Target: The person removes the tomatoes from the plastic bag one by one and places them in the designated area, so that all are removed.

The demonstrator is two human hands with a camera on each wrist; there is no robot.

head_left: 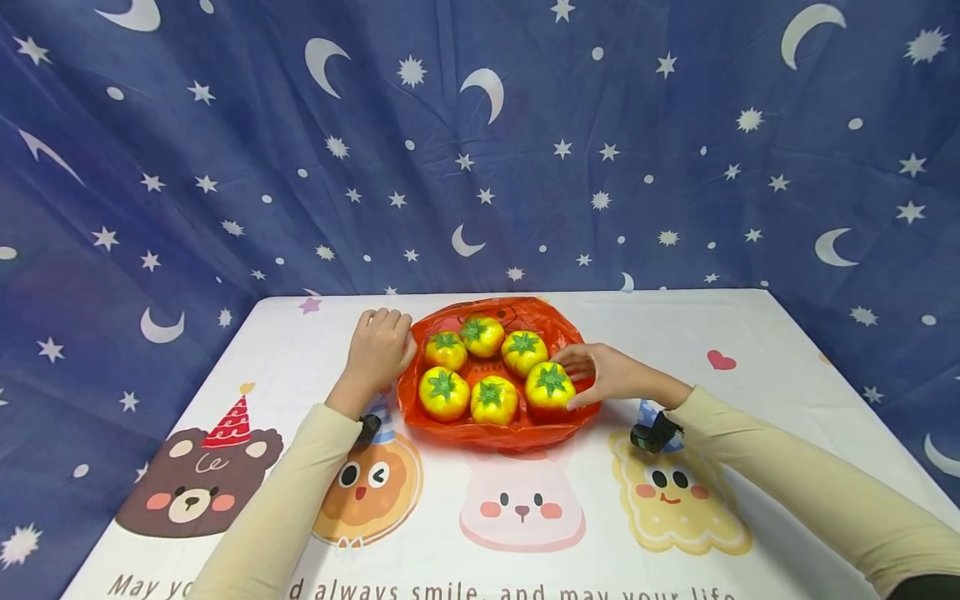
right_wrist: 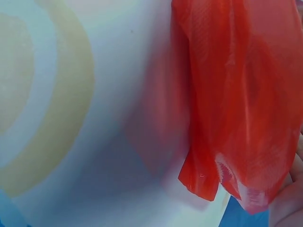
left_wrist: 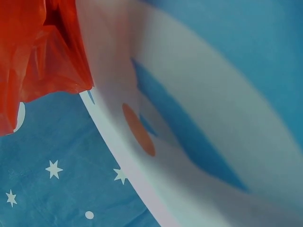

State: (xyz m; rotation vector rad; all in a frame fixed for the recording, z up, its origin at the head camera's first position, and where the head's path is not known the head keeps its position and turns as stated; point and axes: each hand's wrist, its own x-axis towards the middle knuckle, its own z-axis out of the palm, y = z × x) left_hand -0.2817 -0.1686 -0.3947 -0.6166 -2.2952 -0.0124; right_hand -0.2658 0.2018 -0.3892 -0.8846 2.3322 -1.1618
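A red plastic bag (head_left: 480, 435) lies spread wide on the table, its mouth facing up. Inside sit several yellow tomatoes with green star-shaped tops, among them a rear tomato (head_left: 482, 336) and a front left one (head_left: 444, 393). My left hand (head_left: 380, 350), fingers curled, holds the bag's left rim. At the right side my right hand (head_left: 611, 372) reaches over the rim, fingers and thumb curved about the front right tomato (head_left: 550, 387). In the right wrist view, the bag's side (right_wrist: 241, 94) hides most of that hand; the left wrist view shows only a bag fold (left_wrist: 52, 56).
The table has a white cloth (head_left: 810, 483) printed with cartoon faces, a heart and lettering. Behind it hangs a blue curtain (head_left: 525, 200) with moons and stars. Dark wrist devices, such as the right one (head_left: 657, 433), hang under both wrists.
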